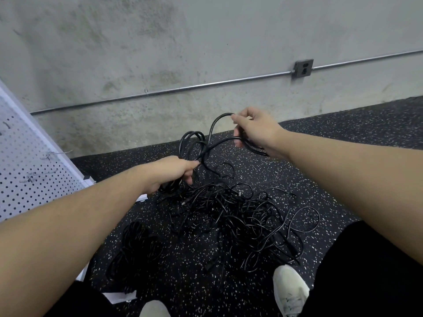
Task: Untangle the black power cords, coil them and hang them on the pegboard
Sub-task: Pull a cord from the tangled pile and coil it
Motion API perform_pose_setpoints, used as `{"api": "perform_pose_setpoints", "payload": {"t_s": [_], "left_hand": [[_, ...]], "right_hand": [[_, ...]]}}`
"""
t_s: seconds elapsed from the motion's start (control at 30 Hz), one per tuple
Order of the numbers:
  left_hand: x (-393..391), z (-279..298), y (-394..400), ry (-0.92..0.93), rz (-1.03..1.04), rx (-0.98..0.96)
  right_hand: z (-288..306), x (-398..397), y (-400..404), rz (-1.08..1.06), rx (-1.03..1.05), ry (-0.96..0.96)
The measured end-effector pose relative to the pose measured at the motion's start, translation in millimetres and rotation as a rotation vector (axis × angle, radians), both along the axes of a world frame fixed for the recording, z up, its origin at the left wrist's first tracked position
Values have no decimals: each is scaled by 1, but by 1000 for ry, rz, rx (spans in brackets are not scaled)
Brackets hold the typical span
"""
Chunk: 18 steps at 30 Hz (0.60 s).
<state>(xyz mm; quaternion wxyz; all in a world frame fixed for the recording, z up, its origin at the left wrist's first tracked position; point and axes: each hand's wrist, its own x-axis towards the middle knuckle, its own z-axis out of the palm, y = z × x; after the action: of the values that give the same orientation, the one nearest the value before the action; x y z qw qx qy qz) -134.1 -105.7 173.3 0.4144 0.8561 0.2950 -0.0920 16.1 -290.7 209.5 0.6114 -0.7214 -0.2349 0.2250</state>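
Where the black rubber floor (pixel 343 143), flecked with white, meets the bare concrete wall (pixel 206 42), a thin metal pipe (pixel 183 89) runs along the wall to a grey outlet box (pixel 302 68). At the left edge a white pegboard (pixel 27 170) leans in at a slant, with a few wire hooks (pixel 49 154) sticking out of it; its lower corner comes down close to the cords.

The person stands over a tangled heap of black cords (pixel 240 216) that spreads across the floor between the pegboard and the right leg. A second, tighter bundle of cord (pixel 137 250) lies on the floor to the left of the heap, near the pegboard's foot. Two pale shoes (pixel 290 291) show at the bottom of the view, just below the heap.

The left hand (pixel 169 172) is clenched round a bunch of coiled loops (pixel 192 143) that rise above it, held up off the floor. The right hand (pixel 256 131) is raised higher and further toward the wall, its fingers curled round a strand of the same cord (pixel 217 121), which arcs from it down to the left hand. More strands trail from both hands into the heap below.

Open floor lies beyond the hands up to the wall and off to the right, while the left side is hemmed in by the pegboard.
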Motion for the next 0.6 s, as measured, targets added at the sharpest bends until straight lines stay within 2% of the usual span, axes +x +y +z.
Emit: {"api": "perform_pose_setpoints", "payload": {"t_s": [0.1,0.23,0.3,0.43,0.6], "left_hand": [[-1,2,-2,55,-54,36],[1,4,-1,91,-115,286],[1,2,-1,87,-120,315],[-7,0,-4,-14,-90,246],[-5,2,-3,-198,124,65]], "right_hand": [[0,4,1,-85,15,122],[6,4,5,-194,48,238],[7,4,2,-179,-18,309],[4,6,-10,-38,-249,292],[1,-4,-17,355,-623,163]]}}
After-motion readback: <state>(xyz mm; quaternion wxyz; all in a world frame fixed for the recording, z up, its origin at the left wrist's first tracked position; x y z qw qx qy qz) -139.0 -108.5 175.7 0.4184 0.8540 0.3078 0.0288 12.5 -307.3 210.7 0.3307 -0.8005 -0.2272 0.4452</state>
